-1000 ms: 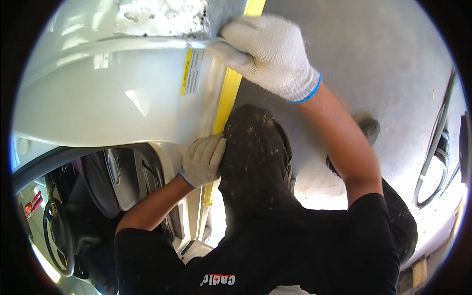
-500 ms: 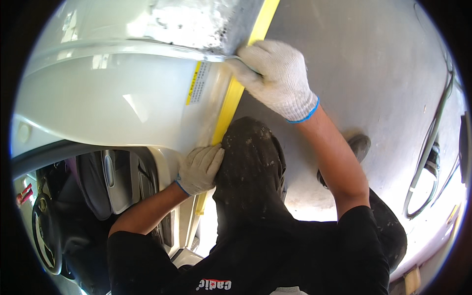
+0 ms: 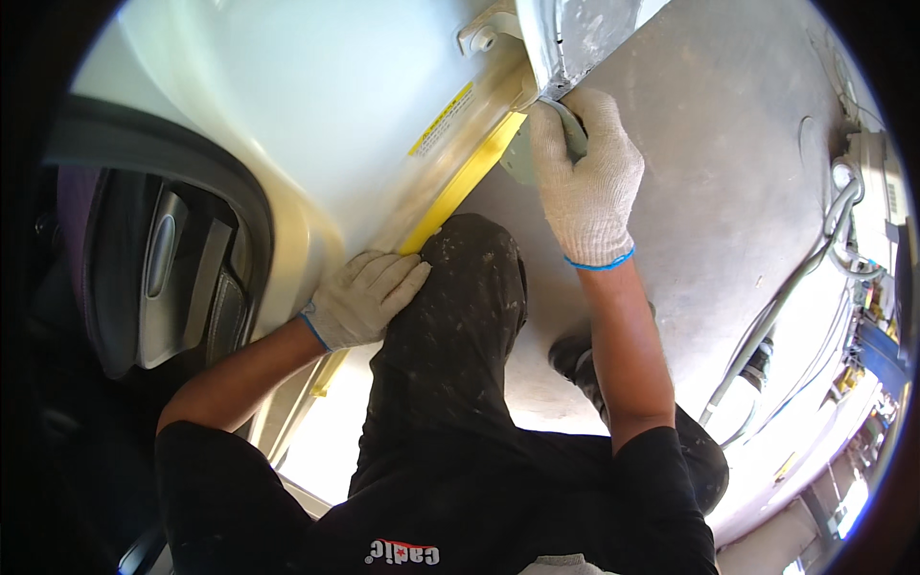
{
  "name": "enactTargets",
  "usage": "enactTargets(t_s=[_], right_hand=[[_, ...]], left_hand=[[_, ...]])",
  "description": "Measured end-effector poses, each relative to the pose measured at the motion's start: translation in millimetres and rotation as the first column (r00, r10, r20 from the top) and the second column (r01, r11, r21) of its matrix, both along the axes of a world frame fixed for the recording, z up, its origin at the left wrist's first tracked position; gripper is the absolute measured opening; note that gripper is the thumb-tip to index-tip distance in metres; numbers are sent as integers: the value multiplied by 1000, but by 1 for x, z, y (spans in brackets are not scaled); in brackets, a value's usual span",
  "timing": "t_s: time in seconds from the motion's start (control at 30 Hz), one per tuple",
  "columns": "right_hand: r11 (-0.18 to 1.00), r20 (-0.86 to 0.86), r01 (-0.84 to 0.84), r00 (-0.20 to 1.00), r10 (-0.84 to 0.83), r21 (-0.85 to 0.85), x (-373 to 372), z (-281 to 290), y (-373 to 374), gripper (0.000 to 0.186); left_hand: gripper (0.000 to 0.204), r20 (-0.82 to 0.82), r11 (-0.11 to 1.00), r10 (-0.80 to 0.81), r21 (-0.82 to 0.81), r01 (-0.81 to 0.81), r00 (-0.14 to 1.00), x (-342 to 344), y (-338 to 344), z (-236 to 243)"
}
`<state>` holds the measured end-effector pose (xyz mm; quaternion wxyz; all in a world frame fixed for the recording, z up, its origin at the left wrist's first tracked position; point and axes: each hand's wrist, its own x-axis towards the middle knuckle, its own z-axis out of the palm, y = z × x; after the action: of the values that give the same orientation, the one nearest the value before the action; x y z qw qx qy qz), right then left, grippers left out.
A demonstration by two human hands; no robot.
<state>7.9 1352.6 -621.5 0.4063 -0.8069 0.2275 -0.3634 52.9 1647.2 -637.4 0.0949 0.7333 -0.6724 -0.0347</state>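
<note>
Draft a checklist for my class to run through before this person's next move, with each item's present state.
1. Hands gloved: ok; the left hand and right hand both are.
2. Left hand supported: ok; it rests on the car body beside the knee.
3. Right hand's hold secure: cannot tell; it grips a grey item near the panel.
4. Yellow strip fully stuck: cannot tell; the left hand hides part.
5. Hose clear of both hands: ok.
</note>
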Motion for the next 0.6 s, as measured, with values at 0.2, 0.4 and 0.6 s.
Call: enactTargets(t_s=[0.2, 0.4, 0.6], right_hand=[[998, -25, -33, 999, 32, -56, 0, 11, 3, 16], [999, -36, -20, 999, 19, -34, 3, 1, 9, 18], [994, -21, 40, 999, -43, -98, 5, -1, 11, 18]], left_hand=[[48, -20, 999, 22, -31, -23, 1000, -2, 7, -4], [48, -29, 999, 24, -40, -25, 999, 0, 11, -5], [51, 30, 999, 0, -39, 1, 1000, 6, 11, -6]])
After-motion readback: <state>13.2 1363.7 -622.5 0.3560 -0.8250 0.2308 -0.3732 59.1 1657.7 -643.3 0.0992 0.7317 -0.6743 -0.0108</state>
